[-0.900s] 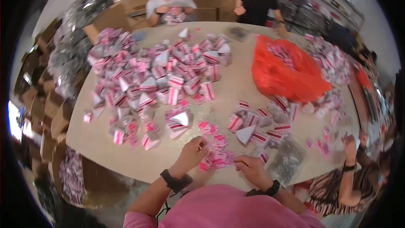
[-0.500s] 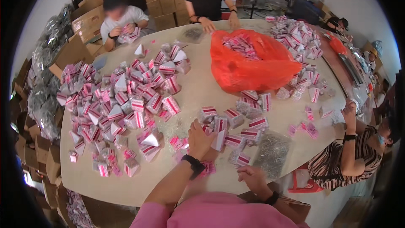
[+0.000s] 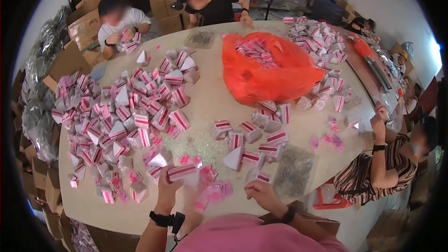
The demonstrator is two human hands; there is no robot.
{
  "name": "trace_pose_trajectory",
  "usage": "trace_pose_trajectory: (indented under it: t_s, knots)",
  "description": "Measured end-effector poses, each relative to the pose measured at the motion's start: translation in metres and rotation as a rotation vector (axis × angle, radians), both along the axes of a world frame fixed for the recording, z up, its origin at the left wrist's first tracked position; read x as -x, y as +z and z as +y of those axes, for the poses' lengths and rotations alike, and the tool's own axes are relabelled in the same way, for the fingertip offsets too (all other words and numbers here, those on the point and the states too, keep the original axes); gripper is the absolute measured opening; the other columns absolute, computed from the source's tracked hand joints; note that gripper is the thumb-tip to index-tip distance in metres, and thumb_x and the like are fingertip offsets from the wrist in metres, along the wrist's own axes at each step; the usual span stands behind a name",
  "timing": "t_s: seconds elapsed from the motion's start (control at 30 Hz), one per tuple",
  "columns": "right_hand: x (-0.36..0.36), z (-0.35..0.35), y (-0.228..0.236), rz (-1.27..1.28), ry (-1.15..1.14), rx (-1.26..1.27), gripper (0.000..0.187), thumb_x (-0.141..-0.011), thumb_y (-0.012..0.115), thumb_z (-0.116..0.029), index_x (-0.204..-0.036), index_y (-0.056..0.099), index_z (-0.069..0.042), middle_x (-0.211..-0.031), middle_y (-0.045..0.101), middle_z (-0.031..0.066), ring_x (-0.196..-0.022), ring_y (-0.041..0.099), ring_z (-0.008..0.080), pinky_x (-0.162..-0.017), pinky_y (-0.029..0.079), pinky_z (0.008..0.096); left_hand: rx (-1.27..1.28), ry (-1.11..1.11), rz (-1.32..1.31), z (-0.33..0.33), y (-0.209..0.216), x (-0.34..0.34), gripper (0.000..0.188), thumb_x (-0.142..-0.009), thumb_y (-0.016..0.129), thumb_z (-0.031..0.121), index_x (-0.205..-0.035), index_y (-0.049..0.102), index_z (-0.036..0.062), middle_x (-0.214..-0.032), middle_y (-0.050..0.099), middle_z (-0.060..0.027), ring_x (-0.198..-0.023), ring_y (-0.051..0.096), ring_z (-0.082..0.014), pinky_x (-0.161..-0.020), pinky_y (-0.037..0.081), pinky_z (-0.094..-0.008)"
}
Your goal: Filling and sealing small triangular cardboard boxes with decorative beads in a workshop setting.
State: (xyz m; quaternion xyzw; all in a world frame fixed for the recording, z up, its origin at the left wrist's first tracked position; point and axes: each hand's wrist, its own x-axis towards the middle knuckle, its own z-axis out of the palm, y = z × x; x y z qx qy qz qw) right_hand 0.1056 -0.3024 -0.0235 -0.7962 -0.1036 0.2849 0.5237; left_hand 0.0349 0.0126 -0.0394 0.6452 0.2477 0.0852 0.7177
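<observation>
My left hand (image 3: 168,187) is closed around the end of a wedge-shaped pack (image 3: 184,172), white with pink stripes, held over the table's near side. Beside it lie loose pink tags (image 3: 214,190), partly smeared by motion. My right hand (image 3: 268,197) is near the table's front edge, thumb and fingertips pinched together; whether anything small is between them I cannot make out. Just beyond it are several similar packs (image 3: 251,157) and a flat clear bag of small silvery pieces (image 3: 293,170). A large heap of packs (image 3: 116,116) covers the left side.
An open red plastic bag (image 3: 270,81) of pink tags stands at the far middle. Another heap of packs (image 3: 315,39) is behind it. Co-workers are at the far side and right. Cartons (image 3: 84,25) and grey plastic sacks (image 3: 39,93) line the left.
My left hand has moved left and nearer, and now holds a pack. My right hand stays near the front edge, pinched. The far co-worker in black has bent to the left.
</observation>
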Motion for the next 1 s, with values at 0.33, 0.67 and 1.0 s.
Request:
trace_pose_trajectory:
  t_s: [0.33, 0.67, 1.0]
  knots:
    - [0.001, 0.021, -0.01, -0.028, 0.213, 0.083, 0.028, -0.089, 0.048, -0.028, -0.102, 0.062, -0.008, -0.085, 0.067, 0.0069, -0.079, 0.064, 0.0235, -0.072, 0.048, 0.033, -0.149, 0.061, 0.205, 0.002, -0.057, 0.084, 0.043, -0.073, 0.064, 0.0, -0.112, 0.046, -0.0009, -0.106, 0.052, -0.0109, -0.095, 0.054, -0.0196, -0.082, 0.047, -0.0303]
    - [0.001, 0.02, -0.011, -0.011, 0.248, 0.141, 0.028, -0.091, 0.045, -0.026, -0.106, 0.06, -0.008, -0.084, 0.067, 0.0038, -0.079, 0.063, 0.0195, -0.072, 0.048, 0.0311, -1.355, -0.632, 0.267, -0.025, -0.013, 0.09, 0.093, -0.074, 0.069, 0.043, -0.144, 0.022, 0.0028, -0.149, 0.026, -0.015, -0.135, 0.026, -0.0364, -0.105, 0.026, -0.0573]
    - [0.0, 0.023, 0.013, 0.047, 0.094, -0.077, 0.018, -0.087, 0.056, -0.014, -0.098, 0.063, -0.001, -0.074, 0.063, 0.0028, -0.066, 0.056, 0.0079, -0.058, 0.044, 0.0235, -0.509, 0.018, 0.001, -0.014, -0.046, 0.08, 0.073, -0.077, 0.065, 0.006, -0.139, 0.027, -0.0019, -0.116, 0.05, -0.0184, -0.105, 0.053, -0.0275, -0.087, 0.048, -0.0392]
